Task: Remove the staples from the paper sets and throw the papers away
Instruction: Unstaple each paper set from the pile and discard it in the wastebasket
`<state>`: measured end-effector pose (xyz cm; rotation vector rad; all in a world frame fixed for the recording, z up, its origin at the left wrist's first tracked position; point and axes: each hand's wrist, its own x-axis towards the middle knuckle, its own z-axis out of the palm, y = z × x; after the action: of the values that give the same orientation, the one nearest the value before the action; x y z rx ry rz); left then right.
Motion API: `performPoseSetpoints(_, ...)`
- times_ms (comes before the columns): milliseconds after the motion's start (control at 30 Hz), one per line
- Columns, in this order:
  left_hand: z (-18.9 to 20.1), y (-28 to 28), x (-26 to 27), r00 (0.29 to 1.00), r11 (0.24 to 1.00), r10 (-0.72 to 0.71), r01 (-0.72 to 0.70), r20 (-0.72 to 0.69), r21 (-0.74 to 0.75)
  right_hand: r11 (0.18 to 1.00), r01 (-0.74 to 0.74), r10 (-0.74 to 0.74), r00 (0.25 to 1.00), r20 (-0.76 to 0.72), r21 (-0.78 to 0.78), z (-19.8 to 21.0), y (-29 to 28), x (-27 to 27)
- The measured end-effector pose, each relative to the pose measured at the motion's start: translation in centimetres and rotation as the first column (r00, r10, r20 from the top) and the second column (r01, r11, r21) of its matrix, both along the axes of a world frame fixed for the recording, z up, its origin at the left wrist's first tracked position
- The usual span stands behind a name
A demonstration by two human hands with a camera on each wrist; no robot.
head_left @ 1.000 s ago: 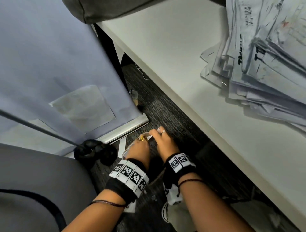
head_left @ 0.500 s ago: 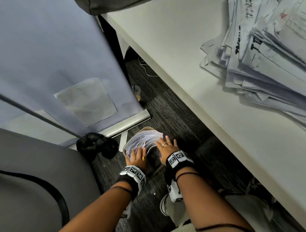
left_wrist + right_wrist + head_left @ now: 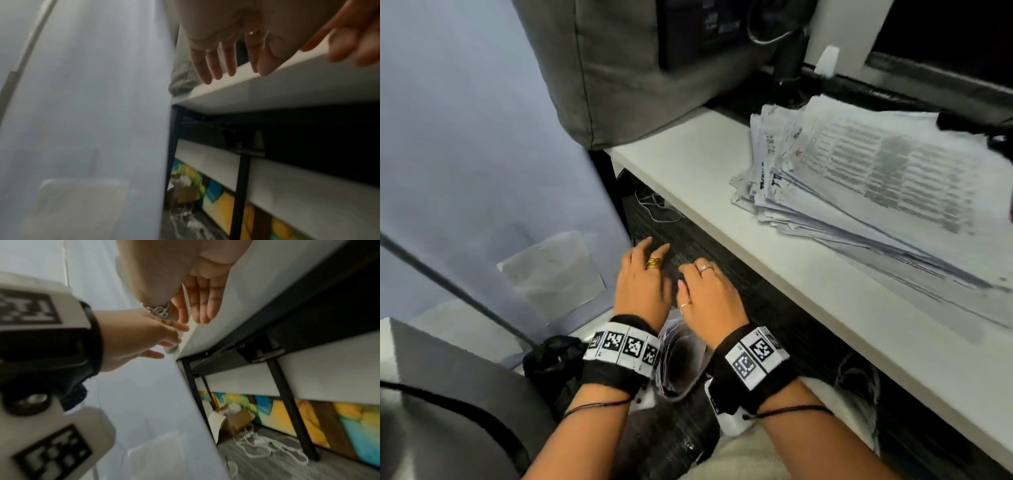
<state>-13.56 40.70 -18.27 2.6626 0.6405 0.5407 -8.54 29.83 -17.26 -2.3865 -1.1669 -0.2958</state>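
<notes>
Both your hands hang empty, fingers loose: left hand (image 3: 643, 287), right hand (image 3: 710, 301), above the bin (image 3: 681, 363) of discarded papers. Drop looks done. Next stapled set waits in the paper stack (image 3: 859, 178) on the worktop (image 3: 808, 291); reach up there.

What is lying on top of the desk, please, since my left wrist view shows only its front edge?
Observer: In the head view, a big untidy pile of papers lies on the desk.
Operator: Thank you. Is the right hand holding anything?
Observer: No. The right hand is empty with its fingers straight, close beside the left hand.
Operator: Is any paper near the hands?
Observer: Yes, some loose sheets show lower down, between the two wrists.
</notes>
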Motion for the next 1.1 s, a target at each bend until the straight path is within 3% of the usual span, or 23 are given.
performPoseSetpoints(133, 5.9, -2.0, 1.2, 0.969, 0.986, -0.166, 0.167, 0.185, 0.014, 0.99, 0.037, -0.045, 0.997, 0.057, 0.136, 5.4, -4.1, -0.9)
performPoseSetpoints(267, 9.5, -5.5, 2.4, 0.935, 0.95, -0.313, 0.306, 0.169, 0.069, 0.94, 0.235, -0.254, 0.966, 0.047, 0.248, 9.5, -9.9, 0.9)
performPoseSetpoints(300, 9.9, -6.5, 2.9, 0.927, 0.937, -0.349, 0.342, 0.141, 0.073, 0.922, 0.33, -0.34, 0.94, 0.013, 0.2, 10.4, -11.4, 1.9)
performPoseSetpoints(367, 10.6, -8.7, 3.8, 0.903, 0.903, -0.424, 0.417, 0.069, 0.103, 0.847, 0.529, -0.532, 0.844, -0.067, -0.05, 11.7, -14.3, 4.1)
performPoseSetpoints(467, 11.1, -12.0, 5.0, 0.893, 0.874, -0.437, 0.45, -0.108, 0.182, 0.674, 0.603, -0.703, 0.701, -0.118, -0.427, 12.2, -17.1, 6.5)
performPoseSetpoints(533, 10.6, -13.4, 5.7, 0.883, 0.878, -0.386, 0.44, -0.266, 0.189, 0.6, 0.621, -0.754, 0.649, -0.098, -0.503, 12.1, -17.8, 6.6)
performPoseSetpoints(600, 9.6, -13.8, 6.4, 0.862, 0.892, -0.355, 0.428, -0.363, 0.145, 0.561, 0.642, -0.76, 0.65, -0.016, -0.523, 11.8, -18.0, 5.9)
performPoseSetpoints(767, 9.0, -13.8, 6.6, 0.86, 0.909, -0.371, 0.414, -0.35, 0.055, 0.616, 0.631, -0.686, 0.724, 0.072, -0.472, 10.0, -18.8, 4.1)
performPoseSetpoints(833, 9.3, -13.9, 6.5, 0.883, 0.916, -0.388, 0.4, -0.264, -0.007, 0.655, 0.613, -0.673, 0.739, 0.027, -0.442, 9.4, -19.7, 3.5)
performPoseSetpoints(900, 10.4, -13.4, 6.5, 0.921, 0.906, -0.38, 0.353, -0.082, -0.236, 0.705, 0.596, -0.657, 0.753, -0.038, -0.384, 9.1, -20.4, 2.3)
performPoseSetpoints(967, 12.0, -12.3, 6.8, 0.945, 0.839, -0.312, 0.323, 0.1, -0.438, 0.764, 0.579, -0.624, 0.775, -0.099, -0.284, 8.8, -21.0, 0.9)
performPoseSetpoints(1033, 13.4, -11.2, 7.1, 0.955, 0.829, -0.229, 0.292, 0.186, -0.478, 0.816, 0.546, -0.575, 0.799, -0.175, -0.188, 8.8, -21.3, -0.5)
performPoseSetpoints(1100, 14.6, -10.4, 7.5, 0.966, 0.851, -0.218, 0.257, 0.138, -0.458, 0.833, 0.526, -0.553, 0.796, -0.246, -0.171, 9.1, -21.5, -1.4)
